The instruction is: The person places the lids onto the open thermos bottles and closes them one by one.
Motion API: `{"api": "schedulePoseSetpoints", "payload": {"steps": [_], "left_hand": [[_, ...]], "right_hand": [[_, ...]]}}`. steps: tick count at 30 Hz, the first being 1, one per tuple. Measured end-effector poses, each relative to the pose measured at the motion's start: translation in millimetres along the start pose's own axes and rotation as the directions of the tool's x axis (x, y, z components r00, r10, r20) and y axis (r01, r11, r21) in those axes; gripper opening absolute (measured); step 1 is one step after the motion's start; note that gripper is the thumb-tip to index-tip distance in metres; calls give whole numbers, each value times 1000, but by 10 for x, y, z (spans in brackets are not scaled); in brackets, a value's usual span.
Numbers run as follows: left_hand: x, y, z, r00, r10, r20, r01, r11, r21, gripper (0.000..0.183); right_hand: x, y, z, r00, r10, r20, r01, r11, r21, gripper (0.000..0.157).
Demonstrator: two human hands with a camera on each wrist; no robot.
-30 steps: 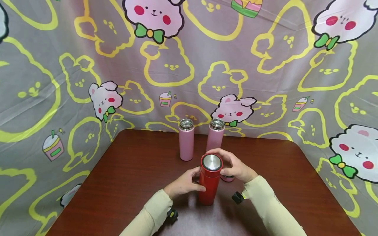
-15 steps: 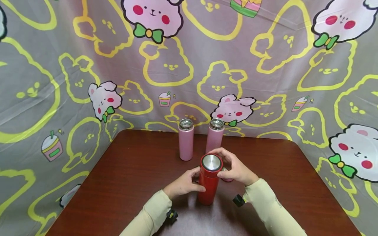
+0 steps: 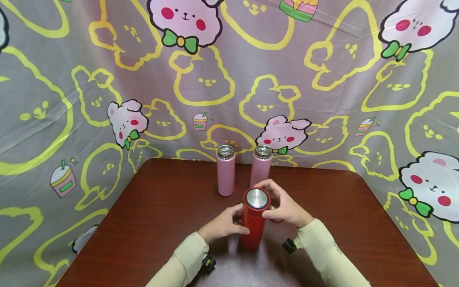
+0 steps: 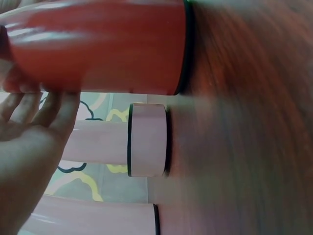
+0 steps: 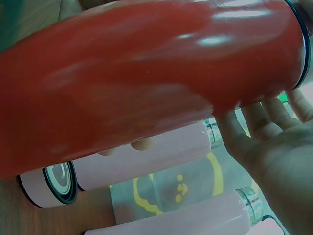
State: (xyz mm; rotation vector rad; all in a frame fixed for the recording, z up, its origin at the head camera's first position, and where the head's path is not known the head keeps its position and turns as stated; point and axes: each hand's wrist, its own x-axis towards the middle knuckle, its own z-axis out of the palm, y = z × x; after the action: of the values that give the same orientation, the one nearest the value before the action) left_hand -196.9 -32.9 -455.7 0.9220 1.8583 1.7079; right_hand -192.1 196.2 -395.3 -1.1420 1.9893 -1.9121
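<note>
A red thermos bottle stands upright near the middle of the table, a steel disc on top of its red lid. My left hand grips its body from the left, thumb across the front. On the other side my right hand holds the lid, thumb in front and fingers behind. The left wrist view has the bottle's dark-rimmed base down at the tabletop. Right behind the bottle, a loose pink lid sits on the table, mostly covered by my right hand in the head view.
Two pink thermos bottles without lids stand farther back, one on the left and one on the right, the latter partly behind my right hand. A patterned cloth hangs behind the dark wooden table.
My right hand has turned slightly round the lid, its thumb shifting left and toward me. My left hand and the red bottle stay in place.
</note>
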Motion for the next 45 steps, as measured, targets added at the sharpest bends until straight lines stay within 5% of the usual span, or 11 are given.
{"api": "schedulePoseSetpoints", "payload": {"steps": [6, 11, 24, 37, 45], "left_hand": [[26, -118, -31, 1000, 29, -4, -29, 1000, -1, 64], [33, -143, -42, 999, 54, 11, -53, 998, -19, 67], [51, -168, -48, 994, 59, 93, -53, 996, -68, 65], [47, -160, -39, 998, 34, 62, -34, 999, -3, 57], [25, -59, -27, 998, 27, 51, -28, 1000, 15, 56]], "right_hand": [[2, 26, -31, 992, -56, 113, 39, 988, 146, 56], [62, 44, -42, 964, -164, 209, 94, 946, 309, 60], [243, 91, -22, 908, -232, 348, 42, 879, 475, 62], [275, 139, -32, 889, -284, 359, 77, 866, 494, 56], [247, 137, -35, 909, -261, 326, 103, 896, 431, 54]]}}
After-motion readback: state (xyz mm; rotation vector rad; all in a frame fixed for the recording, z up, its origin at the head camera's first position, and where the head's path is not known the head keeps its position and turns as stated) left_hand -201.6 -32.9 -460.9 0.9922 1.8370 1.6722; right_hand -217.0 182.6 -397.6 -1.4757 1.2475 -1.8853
